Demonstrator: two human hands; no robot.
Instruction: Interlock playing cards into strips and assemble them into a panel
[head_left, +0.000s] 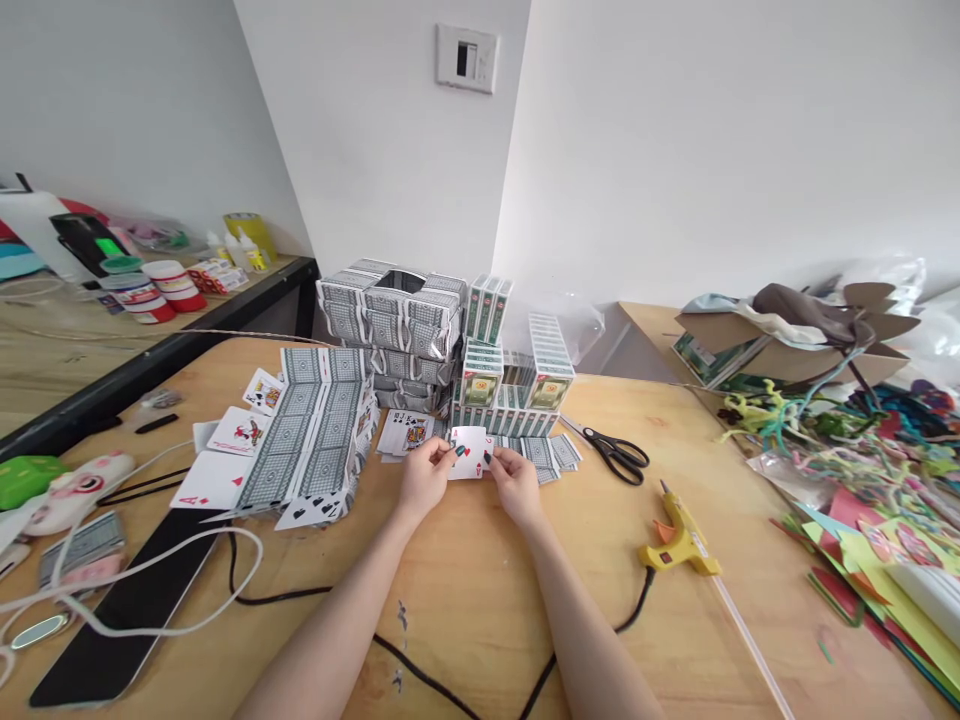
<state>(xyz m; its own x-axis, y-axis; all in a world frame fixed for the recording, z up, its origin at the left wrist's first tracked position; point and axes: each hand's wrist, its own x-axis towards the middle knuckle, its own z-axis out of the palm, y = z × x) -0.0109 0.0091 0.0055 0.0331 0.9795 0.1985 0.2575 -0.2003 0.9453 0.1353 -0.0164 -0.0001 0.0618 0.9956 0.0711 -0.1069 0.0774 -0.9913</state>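
white walls (637,150) rise behind a wooden table (465,590) in the head view. playing cards (471,466), faces toward the camera, are pinched between the two hands: the left hand (426,472) grasps their left edge between thumb and fingers, the right hand (517,482) their right edge. they sit just in front of stacked card boxes (480,388). black scissors (624,458) and a yellow glue gun (681,545) lie to the right, a folded card panel (304,430) to the left.
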